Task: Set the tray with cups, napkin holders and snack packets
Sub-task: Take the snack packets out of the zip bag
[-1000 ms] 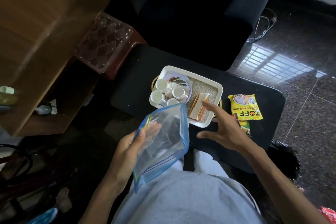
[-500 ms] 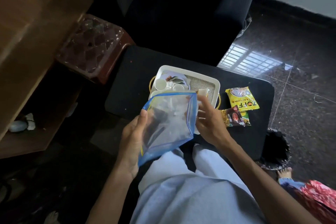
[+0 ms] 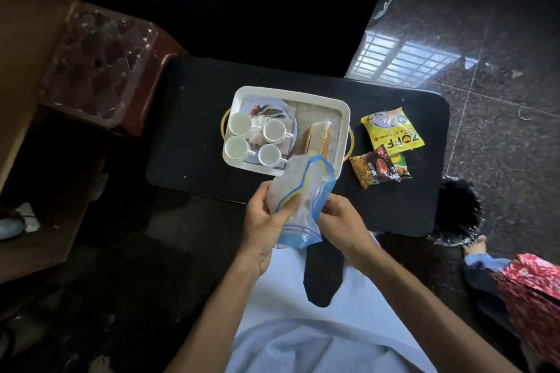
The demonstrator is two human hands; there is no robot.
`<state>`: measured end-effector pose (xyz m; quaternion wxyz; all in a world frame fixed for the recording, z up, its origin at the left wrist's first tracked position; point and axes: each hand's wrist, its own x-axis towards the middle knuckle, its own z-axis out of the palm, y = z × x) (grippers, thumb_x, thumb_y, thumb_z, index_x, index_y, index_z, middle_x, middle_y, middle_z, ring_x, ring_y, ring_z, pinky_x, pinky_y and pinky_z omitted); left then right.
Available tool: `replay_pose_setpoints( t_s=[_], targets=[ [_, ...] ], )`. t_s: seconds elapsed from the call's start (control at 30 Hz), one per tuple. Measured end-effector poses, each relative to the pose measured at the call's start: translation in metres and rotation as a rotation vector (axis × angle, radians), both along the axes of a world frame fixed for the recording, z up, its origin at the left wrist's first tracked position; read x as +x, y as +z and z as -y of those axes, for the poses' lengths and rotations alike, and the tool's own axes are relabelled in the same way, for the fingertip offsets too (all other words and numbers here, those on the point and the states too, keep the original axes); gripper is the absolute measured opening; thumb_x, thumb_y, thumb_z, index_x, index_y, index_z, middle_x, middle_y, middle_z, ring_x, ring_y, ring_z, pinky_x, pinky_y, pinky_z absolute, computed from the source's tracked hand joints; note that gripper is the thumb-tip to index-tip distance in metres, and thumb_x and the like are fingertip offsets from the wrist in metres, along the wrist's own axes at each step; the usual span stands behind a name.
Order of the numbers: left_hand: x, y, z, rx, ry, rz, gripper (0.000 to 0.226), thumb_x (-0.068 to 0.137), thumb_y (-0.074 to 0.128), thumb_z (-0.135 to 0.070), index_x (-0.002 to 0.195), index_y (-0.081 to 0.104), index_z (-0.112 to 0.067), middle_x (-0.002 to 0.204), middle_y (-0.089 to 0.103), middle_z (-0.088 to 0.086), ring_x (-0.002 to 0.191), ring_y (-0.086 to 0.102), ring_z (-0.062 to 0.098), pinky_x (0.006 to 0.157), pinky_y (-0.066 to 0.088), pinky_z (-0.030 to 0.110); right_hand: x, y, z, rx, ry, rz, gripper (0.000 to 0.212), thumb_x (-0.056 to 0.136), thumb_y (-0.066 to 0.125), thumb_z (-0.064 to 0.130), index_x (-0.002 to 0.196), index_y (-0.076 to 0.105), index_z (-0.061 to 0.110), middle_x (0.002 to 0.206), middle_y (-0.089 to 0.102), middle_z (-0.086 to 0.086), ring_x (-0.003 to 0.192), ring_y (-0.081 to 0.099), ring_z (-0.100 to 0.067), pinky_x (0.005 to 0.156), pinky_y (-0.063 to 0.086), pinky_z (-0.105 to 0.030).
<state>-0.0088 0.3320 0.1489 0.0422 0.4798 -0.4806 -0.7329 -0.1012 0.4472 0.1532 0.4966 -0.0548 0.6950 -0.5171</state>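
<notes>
Right hand (image 3: 339, 222) now joins left hand (image 3: 266, 221); both grip empty zip bag (image 3: 300, 200), crumpling it. Snack packets (image 3: 391, 133) remain at tray's (image 3: 345, 118) 3 o'clock.

A home living room, by the look of it: a dark sofa (image 3: 266, 3) behind a low black worktop (image 3: 194, 118), polished speckled stone floor (image 3: 500, 76) mirroring a barred window, a wooden cabinet (image 3: 33, 48), and a tea tray (image 3: 345, 118) with small cups (image 3: 274, 130).
</notes>
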Motion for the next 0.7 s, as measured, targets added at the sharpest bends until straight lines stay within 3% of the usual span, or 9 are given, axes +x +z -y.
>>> replay_pose_setpoints(
  t_s=[0.07,0.13,0.2,0.27,0.33,0.43,0.53,0.63,0.7],
  targets=[
    [-0.01,-0.014,-0.01,-0.187,-0.012,0.082,0.034,0.067,0.088,-0.025,0.094,0.069,-0.019,0.09,0.074,0.003,0.082,0.067,0.016,0.074,0.061,0.035,-0.015,-0.007,-0.019,0.104,0.066,-0.185,0.023,0.089,0.064,0.004,0.107,0.07,0.018,0.108,0.071,0.003,0.105,0.067,-0.021,0.09,0.057,-0.028],
    [-0.022,-0.029,-0.023,-0.362,-0.005,0.205,0.032,0.064,0.089,-0.015,0.087,0.067,-0.022,0.084,0.073,0.0,0.074,0.066,0.013,0.062,0.057,0.027,-0.027,-0.012,-0.044,0.101,-0.066,-0.277,0.053,0.09,0.064,0.005,0.137,0.052,0.026,0.132,0.056,0.006,0.118,0.058,-0.013,0.082,0.05,-0.007],
    [-0.037,-0.04,-0.038,-0.465,0.012,0.274,0.032,0.061,0.087,-0.013,0.079,0.064,-0.026,0.077,0.071,-0.004,0.069,0.064,0.011,0.055,0.052,0.021,-0.036,-0.018,-0.072,0.005,-0.057,-0.339,0.073,0.093,0.068,0.021,0.153,0.029,0.033,0.151,0.038,0.014,0.132,0.047,-0.003,0.093,0.049,-0.013],
    [-0.058,-0.049,-0.062,-0.474,-0.012,0.251,0.03,0.059,0.087,-0.015,0.074,0.064,-0.026,0.068,0.069,-0.009,0.063,0.062,0.007,0.052,0.051,0.019,-0.039,-0.029,-0.098,-0.061,0.12,-0.405,0.086,0.09,0.072,0.036,0.158,0.019,0.03,0.16,0.023,0.018,0.144,0.031,-0.001,0.11,0.042,-0.027],
    [-0.081,-0.054,-0.093,-0.363,-0.064,0.201,0.03,0.058,0.092,-0.023,0.074,0.067,-0.023,0.07,0.073,-0.005,0.065,0.066,0.007,0.058,0.057,0.026,-0.045,-0.045,-0.119,-0.114,0.176,-0.459,0.096,0.086,0.077,0.03,0.159,0.016,0.017,0.164,0.02,0.009,0.15,0.023,-0.005,0.118,0.032,-0.028],
    [-0.111,-0.063,-0.142,-0.183,-0.212,0.086,0.029,0.063,0.089,-0.032,0.082,0.07,-0.021,0.079,0.076,-0.002,0.075,0.074,0.01,0.065,0.059,0.028,-0.063,-0.069,-0.156,-0.091,0.007,-0.536,0.092,0.077,0.084,0.013,0.153,0.031,0.007,0.154,0.039,-0.004,0.143,0.038,-0.006,0.112,0.037,-0.021],
    [-0.139,-0.077,-0.181,0.035,-0.439,-0.102,0.032,0.074,0.084,-0.024,0.102,0.073,-0.013,0.096,0.077,0.003,0.092,0.074,0.017,0.08,0.061,0.032,-0.084,-0.095,-0.212,0.033,-0.201,-0.65,0.086,0.07,0.088,0.006,0.145,0.048,0.014,0.137,0.058,0.002,0.123,0.059,-0.006,0.1,0.048,-0.021],
    [-0.168,-0.099,-0.217,-0.087,-0.561,-0.134,0.041,0.078,0.078,-0.039,0.117,0.072,-0.027,0.119,0.071,-0.005,0.108,0.07,0.014,0.09,0.059,0.032,-0.103,-0.112,-0.259,0.149,-0.471,-0.611,0.078,0.071,0.09,0.028,0.14,0.055,0.026,0.126,0.068,0.011,0.112,0.066,-0.004,0.093,0.055,-0.027],
    [-0.185,-0.114,-0.24,-0.228,-0.525,-0.062,0.052,0.075,0.078,-0.046,0.125,0.064,-0.047,0.134,0.058,-0.017,0.117,0.063,0.006,0.094,0.057,0.026,-0.116,-0.122,-0.282,0.207,-0.634,-0.59,0.076,0.069,0.082,0.056,0.136,0.058,0.03,0.112,0.071,0.022,0.101,0.067,0.006,0.084,0.053,-0.015]
  ],
)
